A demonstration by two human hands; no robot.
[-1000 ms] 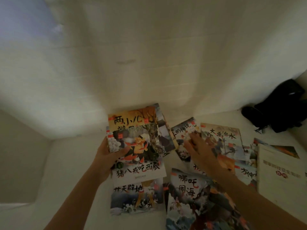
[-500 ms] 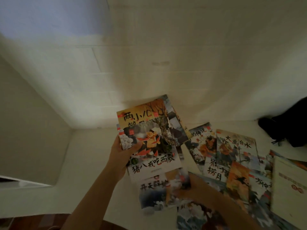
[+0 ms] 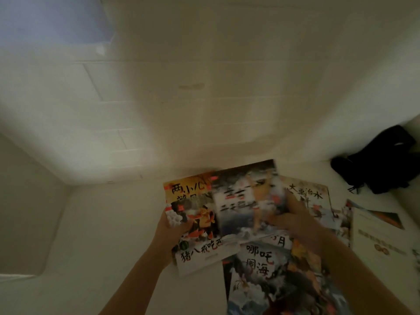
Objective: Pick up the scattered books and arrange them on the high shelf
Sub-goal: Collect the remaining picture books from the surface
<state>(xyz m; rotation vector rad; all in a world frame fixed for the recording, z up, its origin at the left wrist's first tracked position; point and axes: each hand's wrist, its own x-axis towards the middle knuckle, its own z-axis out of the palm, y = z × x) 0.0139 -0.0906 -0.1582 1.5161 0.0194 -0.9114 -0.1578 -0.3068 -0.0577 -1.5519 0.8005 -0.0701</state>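
blurred book [image 3: 244, 201] now atop stack [image 3: 195, 226]

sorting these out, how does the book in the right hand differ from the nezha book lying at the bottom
The book in the right hand is lifted, tilted and blurred, its title unreadable; the Nezha book lies flat with a clear title. The right hand grips the first; nothing holds the Nezha book. Both are thin illustrated picture books.
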